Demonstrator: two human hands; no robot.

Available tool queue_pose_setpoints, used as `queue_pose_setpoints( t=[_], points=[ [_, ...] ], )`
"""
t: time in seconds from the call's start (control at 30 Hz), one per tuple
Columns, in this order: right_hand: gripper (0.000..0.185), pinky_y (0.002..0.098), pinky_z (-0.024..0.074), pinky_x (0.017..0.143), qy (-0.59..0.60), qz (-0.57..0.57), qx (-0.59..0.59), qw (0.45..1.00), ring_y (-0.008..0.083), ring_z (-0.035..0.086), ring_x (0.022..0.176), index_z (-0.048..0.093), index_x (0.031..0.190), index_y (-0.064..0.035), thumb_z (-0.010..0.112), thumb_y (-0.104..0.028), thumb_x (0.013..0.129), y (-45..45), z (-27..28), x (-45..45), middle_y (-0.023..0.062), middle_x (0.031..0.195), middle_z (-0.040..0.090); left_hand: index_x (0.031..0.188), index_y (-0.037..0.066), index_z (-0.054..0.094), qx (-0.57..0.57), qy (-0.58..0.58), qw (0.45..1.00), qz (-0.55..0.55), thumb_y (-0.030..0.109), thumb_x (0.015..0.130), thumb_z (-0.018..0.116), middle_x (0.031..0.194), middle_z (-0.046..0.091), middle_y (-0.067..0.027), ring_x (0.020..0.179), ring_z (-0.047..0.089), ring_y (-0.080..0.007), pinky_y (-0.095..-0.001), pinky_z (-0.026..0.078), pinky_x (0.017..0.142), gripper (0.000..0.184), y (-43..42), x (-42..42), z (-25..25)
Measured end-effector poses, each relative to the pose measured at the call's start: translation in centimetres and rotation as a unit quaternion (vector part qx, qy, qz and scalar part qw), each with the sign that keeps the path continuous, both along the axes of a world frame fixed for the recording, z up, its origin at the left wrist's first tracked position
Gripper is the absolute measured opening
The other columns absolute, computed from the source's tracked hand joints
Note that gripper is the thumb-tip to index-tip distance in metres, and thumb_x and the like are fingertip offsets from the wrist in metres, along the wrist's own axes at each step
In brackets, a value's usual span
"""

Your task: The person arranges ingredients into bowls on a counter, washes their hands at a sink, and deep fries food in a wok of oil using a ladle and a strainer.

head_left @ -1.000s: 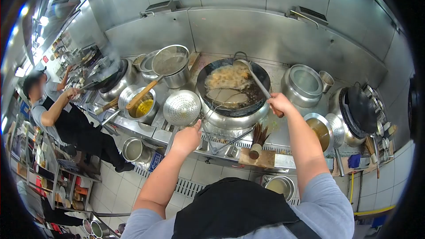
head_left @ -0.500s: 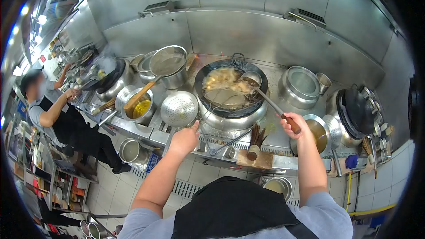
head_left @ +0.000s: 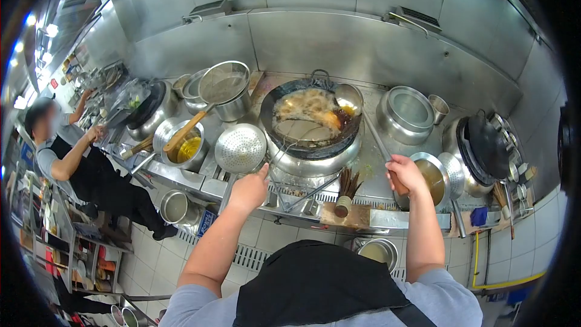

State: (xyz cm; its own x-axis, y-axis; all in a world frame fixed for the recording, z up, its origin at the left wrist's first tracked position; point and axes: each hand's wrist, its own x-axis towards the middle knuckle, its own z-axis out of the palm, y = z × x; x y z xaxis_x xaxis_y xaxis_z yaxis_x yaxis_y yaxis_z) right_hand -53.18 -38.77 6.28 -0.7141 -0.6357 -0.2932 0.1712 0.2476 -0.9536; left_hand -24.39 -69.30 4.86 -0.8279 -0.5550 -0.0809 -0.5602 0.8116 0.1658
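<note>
My right hand (head_left: pixel 407 174) is wrapped round the brown wooden handle of a long metal ladle (head_left: pixel 376 137). The ladle's bowl is tipped over the right rim of a black wok (head_left: pixel 276 97), which holds bubbling, browned food in oil (head_left: pixel 308 104). Close to the wok's lower left, my left hand (head_left: pixel 249 190) is closed with the index finger pointing forward; whatever it grips is hidden. Beside that hand is a perforated skimmer (head_left: pixel 240 147), its handle running down past the wrist. A thin wire (head_left: pixel 289 149) reaches from near my fingers into the wok.
Left stand a pot of yellow oil (head_left: pixel 190 148) and a mesh strainer (head_left: pixel 224 83) over a pot. A bamboo brush (head_left: pixel 345 197) lies at the front edge. Right are a lidded pot (head_left: pixel 407 115) and another wok (head_left: pixel 484 148). A co-worker (head_left: pixel 75 151) handles a wok far left.
The ladle's bowl has moved from over the food to the wok's right rim, its shaft now steeper. My right hand has turned with it. My left hand stays beside the wok.
</note>
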Motion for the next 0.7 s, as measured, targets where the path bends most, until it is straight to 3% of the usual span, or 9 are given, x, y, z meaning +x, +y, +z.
queue_pose_setpoints(
  t=[0.13,0.23,0.33,0.4,0.5,0.53,0.6,0.63,0.7],
  points=[
    [0.055,0.0287,0.0426,0.038,0.112,0.0,0.041,0.993,0.0154,0.05,0.042,0.039,0.134,0.0067,0.057,-0.011,0.085,-0.2,0.6,1.5,0.0054,0.065,0.054,0.139,0.01,0.041,0.0,0.012,1.0,-0.011,0.027,0.092,0.047,0.091,0.067,-0.0216,0.083,0.065,-0.0378,-0.0478,0.051,0.075,0.05,0.0,0.0,-0.5],
    [0.043,0.0301,0.0439,0.041,0.136,-0.05,0.037,0.989,0.0161,0.053,0.045,0.049,0.125,0.0038,0.055,-0.011,0.085,-0.2,0.0,2.6,0.0068,0.066,0.055,0.139,0.01,0.04,-0.005,0.017,1.0,-0.007,0.027,0.092,0.047,0.09,0.067,-0.0215,0.081,0.065,-0.0378,-0.0475,0.051,0.074,0.05,-0.5,-0.1,-1.1],
    [0.023,0.036,0.0467,0.054,0.248,-0.113,0.044,0.961,0.0224,0.058,0.053,0.056,0.101,0.0008,0.055,-0.013,0.082,0.0,-5.1,2.8,0.0118,0.065,0.057,0.14,0.011,0.04,-0.011,0.013,1.0,0.001,0.027,0.091,0.049,0.088,0.067,-0.021,0.08,0.065,-0.0377,-0.0469,0.052,0.072,0.052,0.2,0.2,-1.2],
    [0.026,0.0389,0.048,0.06,0.309,-0.155,0.05,0.937,0.0285,0.06,0.059,0.056,0.102,0.0022,0.055,-0.014,0.081,0.8,-7.3,4.5,0.0146,0.064,0.057,0.14,0.012,0.04,-0.01,0.008,1.0,0.006,0.027,0.091,0.05,0.087,0.067,-0.0204,0.079,0.065,-0.0377,-0.0464,0.052,0.072,0.053,0.4,0.4,-1.4],
    [0.028,0.0441,0.0488,0.066,0.267,-0.141,0.136,0.944,0.0365,0.063,0.068,0.056,0.103,0.003,0.054,-0.013,0.08,2.5,-9.7,6.0,0.02,0.071,0.062,0.141,0.013,0.039,0.0,0.014,1.0,0.011,0.027,0.089,0.052,0.091,0.066,-0.0207,0.082,0.065,-0.0372,-0.0461,0.052,0.075,0.056,-0.2,0.8,-2.6],
    [0.028,0.0441,0.0488,0.066,0.265,-0.142,0.137,0.944,0.0365,0.063,0.068,0.056,0.103,0.003,0.054,-0.013,0.08,3.0,-10.8,6.4,0.02,0.071,0.062,0.141,0.012,0.038,0.004,0.014,1.0,0.019,0.026,0.087,0.054,0.096,0.065,-0.0214,0.085,0.065,-0.0369,-0.0462,0.051,0.076,0.058,-0.6,0.9,-2.9],
    [0.03,0.0483,0.0485,0.069,0.324,-0.124,0.258,0.901,0.0409,0.063,0.076,0.057,0.104,0.0031,0.053,-0.013,0.08,3.7,-13.7,6.5,0.0245,0.079,0.064,0.141,0.012,0.037,0.008,0.015,1.0,0.024,0.025,0.086,0.056,0.101,0.064,-0.022,0.087,0.064,-0.0366,-0.0464,0.051,0.078,0.06,-1.5,0.8,-3.6],
    [0.038,0.0505,0.0485,0.071,0.305,-0.087,0.27,0.909,0.043,0.063,0.08,0.054,0.116,0.0022,0.053,-0.015,0.082,4.3,-14.8,6.6,0.0262,0.083,0.064,0.142,0.012,0.037,0.024,0.024,0.999,0.037,0.024,0.085,0.056,0.106,0.062,-0.0224,0.092,0.063,-0.0366,-0.0461,0.05,0.081,0.061,-2.0,0.9,-4.0],
    [0.037,0.0495,0.0489,0.071,0.302,-0.099,0.306,0.897,0.0419,0.063,0.078,0.052,0.116,0.0006,0.055,-0.015,0.082,4.5,-16.6,7.5,0.0243,0.081,0.064,0.142,0.011,0.036,0.039,0.031,0.998,0.05,0.023,0.085,0.057,0.112,0.061,-0.0228,0.096,0.062,-0.0366,-0.0457,0.049,0.084,0.062,-3.2,1.2,-5.2]
  ],
)
